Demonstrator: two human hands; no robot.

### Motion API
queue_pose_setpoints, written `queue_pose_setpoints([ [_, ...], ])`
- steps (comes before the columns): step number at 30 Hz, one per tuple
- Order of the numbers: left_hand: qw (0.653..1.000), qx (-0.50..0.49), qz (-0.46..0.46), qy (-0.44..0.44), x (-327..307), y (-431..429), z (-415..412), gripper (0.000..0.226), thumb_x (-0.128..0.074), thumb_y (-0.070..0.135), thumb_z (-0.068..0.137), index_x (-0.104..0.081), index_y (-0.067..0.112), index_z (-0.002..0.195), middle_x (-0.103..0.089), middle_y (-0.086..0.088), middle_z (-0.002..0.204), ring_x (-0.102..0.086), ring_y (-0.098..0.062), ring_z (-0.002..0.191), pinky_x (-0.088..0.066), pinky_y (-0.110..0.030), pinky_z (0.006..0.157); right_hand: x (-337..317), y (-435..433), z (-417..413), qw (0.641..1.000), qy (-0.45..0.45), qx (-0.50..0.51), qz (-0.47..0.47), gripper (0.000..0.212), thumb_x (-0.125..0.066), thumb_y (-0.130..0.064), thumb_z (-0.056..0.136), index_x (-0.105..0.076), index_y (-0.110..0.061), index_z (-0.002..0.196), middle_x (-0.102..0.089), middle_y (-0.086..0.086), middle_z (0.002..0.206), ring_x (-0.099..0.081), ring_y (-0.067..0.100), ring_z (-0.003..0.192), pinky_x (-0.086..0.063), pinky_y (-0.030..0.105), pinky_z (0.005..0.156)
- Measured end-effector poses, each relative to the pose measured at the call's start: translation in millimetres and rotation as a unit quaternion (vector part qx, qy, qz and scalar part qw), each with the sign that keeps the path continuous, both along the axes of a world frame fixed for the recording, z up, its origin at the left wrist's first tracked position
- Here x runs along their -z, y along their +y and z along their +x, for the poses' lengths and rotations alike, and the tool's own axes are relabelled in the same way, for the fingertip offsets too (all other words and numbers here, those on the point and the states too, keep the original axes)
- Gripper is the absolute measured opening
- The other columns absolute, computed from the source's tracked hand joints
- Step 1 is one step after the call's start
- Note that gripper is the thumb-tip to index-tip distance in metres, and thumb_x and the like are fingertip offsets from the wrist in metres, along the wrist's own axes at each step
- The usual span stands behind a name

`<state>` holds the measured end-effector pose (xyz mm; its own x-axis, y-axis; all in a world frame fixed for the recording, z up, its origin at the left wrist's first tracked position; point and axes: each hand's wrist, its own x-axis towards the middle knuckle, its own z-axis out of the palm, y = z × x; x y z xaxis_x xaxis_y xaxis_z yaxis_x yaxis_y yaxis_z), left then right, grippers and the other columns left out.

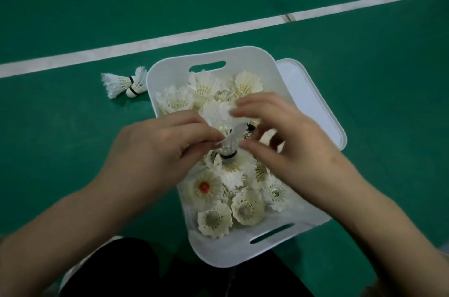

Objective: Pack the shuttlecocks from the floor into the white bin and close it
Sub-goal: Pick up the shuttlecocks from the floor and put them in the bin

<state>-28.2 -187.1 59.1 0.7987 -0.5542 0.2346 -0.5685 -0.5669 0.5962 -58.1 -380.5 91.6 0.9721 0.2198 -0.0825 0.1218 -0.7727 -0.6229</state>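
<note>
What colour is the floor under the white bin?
Green floor, crossed by a white line; head view.

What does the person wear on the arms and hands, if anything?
Nothing shows on them. The left hand and the right hand carry no glove, ring or watch. The left forearm and the right forearm are bare to the picture's edge, with no sleeve in view. Only black cloth shows at the bottom edge, between the arms.

Green floor (73, 17); on it white bin (252, 58), lid (313, 102), two shuttlecocks (121, 83).
</note>
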Motion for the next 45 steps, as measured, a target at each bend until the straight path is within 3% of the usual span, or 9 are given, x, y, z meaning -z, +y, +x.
queue_pose_setpoints([
  [4,1.0,-0.005,-0.008,0.01,-6,-6,-1,0.033,-0.046,0.048,0.087,-0.065,0.03,0.107,-0.054,0.016,0.112,-0.057,-0.002,0.065,-0.051,-0.031,0.053,18,2,1,0.998,0.013,0.015,-0.067,0.014,-0.061,-0.021,0.087,-0.062,-0.011,0.096,-0.061,-0.003,0.095,-0.055,0.011,0.082,-0.047,0.03,0.076],
  [9,0.994,-0.044,-0.058,0.077,-11,1,-5,0.047,-0.03,0.065,0.084,-0.039,0.034,0.118,-0.031,0.021,0.114,-0.052,0.008,0.084,-0.038,-0.002,0.07,15,-42,1,0.961,-0.081,0.199,-0.176,0.015,-0.059,-0.024,0.088,-0.07,-0.014,0.091,-0.066,-0.002,0.091,-0.059,0.021,0.076,-0.036,0.026,0.064],
  [16,1.0,0.0,-0.008,0.029,1,9,-4,0.021,-0.052,0.036,0.084,-0.06,0.019,0.093,-0.051,0.012,0.097,-0.052,0.003,0.087,-0.037,-0.003,0.08,88,-35,11,0.917,0.109,0.068,-0.378,0.015,-0.046,0.003,0.084,-0.051,-0.009,0.076,-0.052,0.003,0.08,-0.05,0.024,0.065,-0.039,0.031,0.057],
  [21,1.0,-0.004,0.007,-0.01,8,14,-6,0.019,-0.054,0.03,0.084,-0.068,0.018,0.085,-0.058,0.008,0.09,-0.052,-0.004,0.083,-0.04,-0.014,0.075,100,-39,22,0.919,0.115,0.072,-0.371,0.02,-0.044,0.006,0.083,-0.058,-0.008,0.087,-0.043,0.002,0.075,-0.055,0.026,0.07,-0.039,0.032,0.057],
  [25,1.0,-0.005,0.004,-0.028,12,18,-3,0.02,-0.054,0.029,0.084,-0.07,0.016,0.085,-0.06,0.006,0.085,-0.052,-0.008,0.082,-0.041,-0.02,0.074,67,-30,4,0.929,0.11,0.091,-0.341,0.03,-0.049,-0.016,0.091,-0.054,-0.02,0.12,-0.055,-0.002,0.118,-0.062,0.025,0.095,-0.052,0.035,0.075],
  [30,1.0,0.005,-0.026,-0.008,11,15,-3,0.018,-0.055,0.026,0.084,-0.069,0.015,0.086,-0.06,0.006,0.086,-0.054,-0.009,0.083,-0.043,-0.021,0.075,19,5,-18,0.994,-0.104,-0.016,0.002,0.037,-0.058,-0.024,0.088,-0.051,-0.023,0.123,-0.046,-0.01,0.128,-0.055,0.003,0.076,-0.049,0.017,0.067],
  [34,0.998,0.028,-0.054,-0.004,5,8,-8,0.021,-0.054,0.027,0.085,-0.07,0.013,0.091,-0.063,0.004,0.09,-0.056,-0.009,0.086,-0.045,-0.02,0.078,36,16,-7,0.989,-0.098,-0.101,-0.048,0.028,-0.051,-0.02,0.085,-0.055,-0.017,0.112,-0.056,-0.001,0.112,-0.059,0.014,0.089,-0.054,0.032,0.068],
  [37,0.998,-0.011,-0.062,0.016,1,18,-1,0.027,-0.051,0.032,0.086,-0.063,0.022,0.108,-0.06,0.01,0.108,-0.054,-0.001,0.099,-0.043,-0.018,0.092,33,-2,9,0.99,-0.124,0.003,-0.062,0.021,-0.047,-0.025,0.087,-0.065,-0.013,0.09,-0.058,-0.007,0.086,-0.053,0.007,0.076,-0.041,0.016,0.071],
  [45,0.983,-0.153,-0.017,0.1,35,85,31,0.026,-0.06,0.01,0.085,-0.059,0.036,0.086,-0.055,0.028,0.1,-0.054,0.014,0.082,-0.034,0.004,0.068,77,-18,30,0.972,0.035,-0.033,-0.228,0.023,-0.049,-0.025,0.094,-0.065,-0.02,0.11,-0.064,-0.005,0.105,-0.055,0.019,0.101,-0.048,0.033,0.079],
])
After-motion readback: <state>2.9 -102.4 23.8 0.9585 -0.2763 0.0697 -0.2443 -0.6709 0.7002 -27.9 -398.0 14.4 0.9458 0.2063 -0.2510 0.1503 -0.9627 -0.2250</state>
